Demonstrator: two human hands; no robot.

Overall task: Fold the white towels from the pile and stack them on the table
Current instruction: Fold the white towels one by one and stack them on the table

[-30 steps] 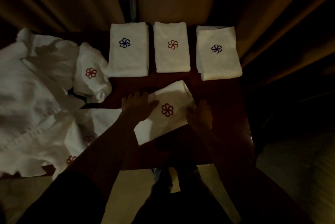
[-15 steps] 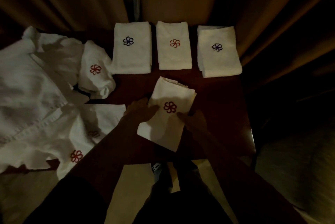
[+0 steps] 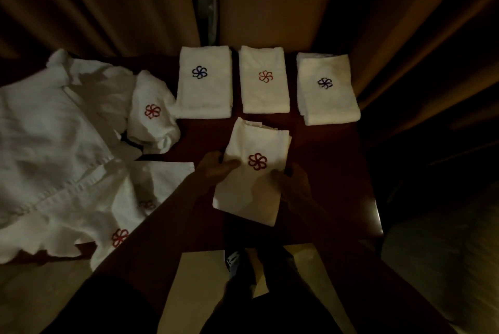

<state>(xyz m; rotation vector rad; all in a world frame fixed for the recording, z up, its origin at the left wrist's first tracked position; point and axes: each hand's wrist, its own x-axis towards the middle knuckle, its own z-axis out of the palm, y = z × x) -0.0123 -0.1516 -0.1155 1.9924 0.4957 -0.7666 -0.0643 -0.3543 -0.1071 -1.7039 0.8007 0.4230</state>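
Two-handed, we are pinching the folded red-flower towel point(image 3: 251, 142), thumbs on top: left hand point(image 3: 216, 169) at its nine o'clock, right hand point(image 3: 294, 185) at its three o'clock.

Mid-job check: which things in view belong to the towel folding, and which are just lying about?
Job:
folded towel, gripped by left hand and right hand
blue-flower stack
orange-flower stack
dark-flower stack
unfolded pile
table

Lying about:
curtains
shoe

A left hand point(image 3: 216, 169) and a right hand point(image 3: 294, 185) are gripping a folded towel point(image 3: 251, 190) by its sides over a dark table point(image 3: 334, 171); three folded towels point(image 3: 265, 90) are lying behind it and a rumpled pile point(image 3: 62, 144) is sitting to the left.
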